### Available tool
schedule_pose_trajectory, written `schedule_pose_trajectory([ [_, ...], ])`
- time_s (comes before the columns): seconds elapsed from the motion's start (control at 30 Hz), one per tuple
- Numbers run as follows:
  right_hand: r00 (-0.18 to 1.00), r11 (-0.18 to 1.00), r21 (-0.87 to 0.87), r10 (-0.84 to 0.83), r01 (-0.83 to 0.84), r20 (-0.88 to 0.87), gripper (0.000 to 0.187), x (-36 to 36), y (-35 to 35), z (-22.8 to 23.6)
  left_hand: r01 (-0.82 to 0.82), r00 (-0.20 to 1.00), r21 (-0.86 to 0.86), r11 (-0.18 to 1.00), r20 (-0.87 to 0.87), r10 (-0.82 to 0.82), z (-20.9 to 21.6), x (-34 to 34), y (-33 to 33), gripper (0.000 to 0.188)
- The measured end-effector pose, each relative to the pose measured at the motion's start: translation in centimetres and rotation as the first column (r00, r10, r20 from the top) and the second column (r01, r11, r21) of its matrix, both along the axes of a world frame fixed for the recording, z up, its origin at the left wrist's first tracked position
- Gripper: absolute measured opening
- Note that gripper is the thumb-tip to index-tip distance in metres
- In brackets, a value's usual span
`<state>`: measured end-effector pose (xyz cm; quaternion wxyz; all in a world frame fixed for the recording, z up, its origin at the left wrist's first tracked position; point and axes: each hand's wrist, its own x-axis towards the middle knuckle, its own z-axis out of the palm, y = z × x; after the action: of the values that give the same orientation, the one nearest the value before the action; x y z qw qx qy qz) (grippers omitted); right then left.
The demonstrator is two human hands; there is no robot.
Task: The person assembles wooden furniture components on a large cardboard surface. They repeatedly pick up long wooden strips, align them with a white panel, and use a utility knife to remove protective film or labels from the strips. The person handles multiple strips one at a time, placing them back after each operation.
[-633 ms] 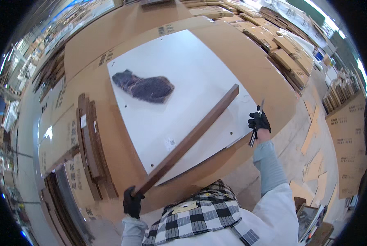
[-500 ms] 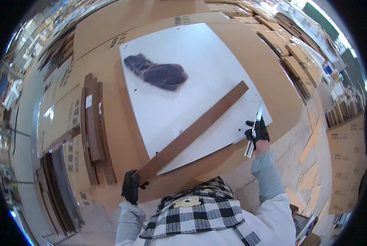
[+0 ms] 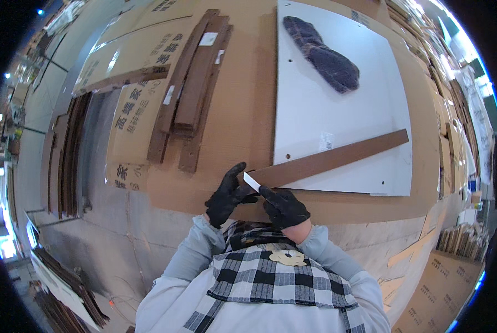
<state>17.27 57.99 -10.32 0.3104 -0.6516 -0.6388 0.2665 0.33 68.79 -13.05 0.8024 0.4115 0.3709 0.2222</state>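
My left hand (image 3: 227,195), in a black glove, grips the near end of a long brown wooden strip (image 3: 337,157). The strip lies slantwise over the front of a white panel (image 3: 343,111), its far end pointing right. In my right hand (image 3: 284,207), gloved in black as well, is a silver utility knife (image 3: 252,181). Its bright flat part lies over the strip's end, close to my left fingers; my right hand hides the rest. A dark fuzzy cloth (image 3: 323,55) rests on the far part of the panel.
Brown cardboard (image 3: 248,89) lies under the panel. Several brown strips (image 3: 196,83) are stacked to the left, beside taped cardboard boxes (image 3: 132,122). More boards (image 3: 65,161) stand beyond them at far left. A cardboard stack (image 3: 445,277) is at lower right.
My right hand has moved left with the knife, from the panel's right side to the strip's near end beside my left hand. The view has turned left; the left hand still holds the strip.
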Motion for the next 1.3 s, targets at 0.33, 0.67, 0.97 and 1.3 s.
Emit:
schedule_pose_trajectory([
  [0.33,0.968,0.994,-0.029,0.112,-0.108,0.224,0.050,-1.7,0.4,0.9,0.100,0.992,-0.006,0.995,0.073,-0.100,-0.8,-1.4,0.0,0.058],
  [0.67,0.982,0.997,-0.071,0.055,-0.043,0.180,0.049,-1.9,0.1,0.4,0.042,0.999,0.034,0.999,-0.011,-0.042,-0.7,-0.9,0.1,0.054],
  [0.97,0.977,1.000,0.005,0.013,-0.014,0.211,0.049,-1.3,0.0,0.3,-0.080,0.991,0.083,0.993,-0.104,0.089,-1.1,0.3,-0.5,0.053],
  [1.3,0.929,0.967,0.003,-0.246,0.255,0.275,0.048,3.6,-1.6,0.5,-0.095,0.960,0.094,0.991,-0.255,0.116,0.2,1.5,-0.6,0.056],
])
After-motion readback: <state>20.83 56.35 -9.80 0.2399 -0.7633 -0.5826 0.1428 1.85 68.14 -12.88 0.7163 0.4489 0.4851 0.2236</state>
